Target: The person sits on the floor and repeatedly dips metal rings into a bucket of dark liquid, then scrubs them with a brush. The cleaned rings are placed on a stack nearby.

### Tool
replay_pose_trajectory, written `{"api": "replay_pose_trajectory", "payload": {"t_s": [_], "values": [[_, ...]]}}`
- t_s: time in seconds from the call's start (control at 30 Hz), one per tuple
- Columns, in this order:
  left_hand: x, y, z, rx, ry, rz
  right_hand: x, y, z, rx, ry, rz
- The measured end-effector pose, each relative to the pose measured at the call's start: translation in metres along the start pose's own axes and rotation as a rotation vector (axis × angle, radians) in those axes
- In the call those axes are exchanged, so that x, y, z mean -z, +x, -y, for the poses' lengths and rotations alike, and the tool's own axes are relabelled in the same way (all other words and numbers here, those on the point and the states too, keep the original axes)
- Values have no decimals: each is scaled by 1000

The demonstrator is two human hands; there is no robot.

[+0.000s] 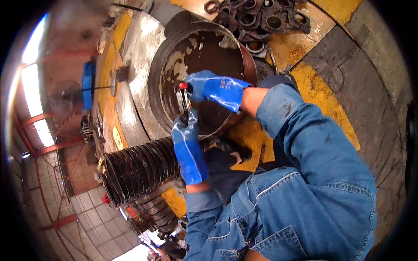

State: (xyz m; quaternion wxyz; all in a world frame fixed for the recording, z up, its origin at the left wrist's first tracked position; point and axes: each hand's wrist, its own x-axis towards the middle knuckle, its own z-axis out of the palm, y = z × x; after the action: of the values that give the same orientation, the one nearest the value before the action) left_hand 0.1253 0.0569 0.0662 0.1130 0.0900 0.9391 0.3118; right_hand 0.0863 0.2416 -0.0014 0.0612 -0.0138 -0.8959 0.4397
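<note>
My left hand [187, 135], in a blue rubber glove, is closed on the lower end of a metal ring-shaped part [183, 103], held nearly edge-on. At the part's upper end my right hand [207, 87], gloved alike, is closed around a small red-tipped thing [183, 85]. The fingers hide most of the red-tipped thing, so its kind is unclear. Both hands are over a wide round metal drum [249, 65] holding dark brown liquid with pale foam patches.
A long row of dark ribbed rings [139, 169] lies left of my left forearm. Beyond the drum, greasy metal flanges [274, 21] are heaped on the yellow-painted floor [320, 91]. A blue object [88, 85] stands far left, near a blurred fan [65, 98].
</note>
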Motion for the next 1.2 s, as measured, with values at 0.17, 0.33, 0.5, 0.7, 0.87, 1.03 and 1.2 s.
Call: {"api": "replay_pose_trajectory", "payload": {"t_s": [0.17, 0.33, 0.5, 0.7, 0.87, 1.03, 1.2], "values": [[40, 6, -8, 104, -359, 173, -6, -1, 6, 41, 154, -120], [74, 31, -5, 28, -381, 80, -10, -7, 5, 124, 496, -102], [129, 45, -75, -128, -65, 263, -11, 20, -80, 37, 734, -368], [260, 48, -96, 27, 366, -128, -36, 29, -96, 4, 946, -387], [382, 1, -89, -153, 570, -367, -47, 34, -106, -213, 742, -426], [450, 5, -44, 13, 814, -543, -58, 43, -124, 43, 768, -448], [461, 27, 22, 300, 1253, -424, -57, 28, -114, -43, 747, -381]]}}
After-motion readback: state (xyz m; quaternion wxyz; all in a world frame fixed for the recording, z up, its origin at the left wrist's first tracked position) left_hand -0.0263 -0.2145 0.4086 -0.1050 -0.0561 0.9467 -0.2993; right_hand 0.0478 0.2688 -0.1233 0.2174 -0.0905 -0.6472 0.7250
